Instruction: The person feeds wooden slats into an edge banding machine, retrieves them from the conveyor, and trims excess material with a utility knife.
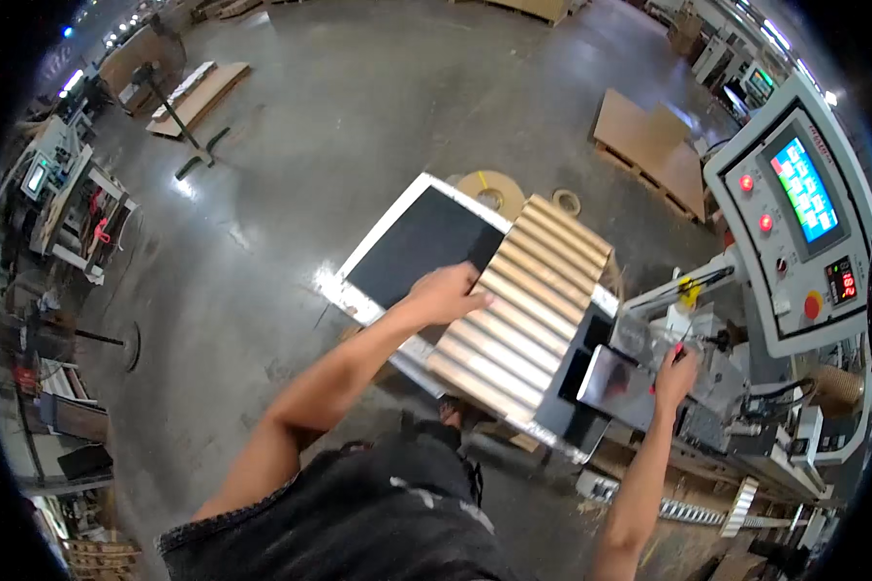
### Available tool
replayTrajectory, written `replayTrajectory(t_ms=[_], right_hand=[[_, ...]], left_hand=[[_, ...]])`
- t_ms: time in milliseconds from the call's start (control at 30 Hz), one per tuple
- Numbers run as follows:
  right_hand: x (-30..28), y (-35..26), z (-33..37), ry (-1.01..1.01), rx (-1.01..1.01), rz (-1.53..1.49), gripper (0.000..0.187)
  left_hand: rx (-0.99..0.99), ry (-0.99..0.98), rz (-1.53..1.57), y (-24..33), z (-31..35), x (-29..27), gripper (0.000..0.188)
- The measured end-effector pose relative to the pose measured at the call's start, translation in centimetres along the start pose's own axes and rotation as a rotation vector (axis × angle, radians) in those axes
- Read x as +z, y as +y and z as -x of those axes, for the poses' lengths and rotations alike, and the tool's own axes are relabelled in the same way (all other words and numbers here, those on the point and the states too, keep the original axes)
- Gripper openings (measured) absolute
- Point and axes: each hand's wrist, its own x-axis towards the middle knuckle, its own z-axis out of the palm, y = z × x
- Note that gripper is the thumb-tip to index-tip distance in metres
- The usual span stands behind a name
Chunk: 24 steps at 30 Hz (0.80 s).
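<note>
A row of pale wooden strips (pixel 523 310) lies side by side on a white-edged table with a black top (pixel 421 237). At the left ends of these strips is my left hand (pixel 451 293), its fingers curled and its thumb over a strip's end. My right hand (pixel 675 376) is closed around a small red-and-black tool (pixel 679 352) whose kind I cannot make out, beside the machine at the table's right end. Close to that hand lies a flat, shiny tablet-like panel (pixel 610 376) with a pale edge.
A control panel (pixel 799 218) with a lit screen and red buttons stands at the right on an arm. Rolls of tan edging (pixel 491 192) sit beyond the table. Pallets with brown boards (pixel 649 145) are on the floor farther back. A green-footed stand (pixel 202 155) is at far left.
</note>
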Motion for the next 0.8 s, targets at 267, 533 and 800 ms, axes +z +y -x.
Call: replayTrajectory(t_ms=[267, 533, 800], right_hand=[[-6.8, -6.4, 24.9, 0.166, 0.348, -1.039, 0.033], [-15.8, -15.0, 52.8, 0.214, 1.008, -1.733, 0.014], [-19.0, -29.6, 61.1, 0.411, 1.015, -1.818, 0.024]], left_hand=[[-0.175, -0.281, 0.561, -3.1, -1.7, -2.6, 0.026], [-0.271, -0.119, 1.03, -5.5, -2.9, -6.4, 0.037], [-0.239, -0.338, 1.013, -10.9, -1.0, -17.6, 0.037]])
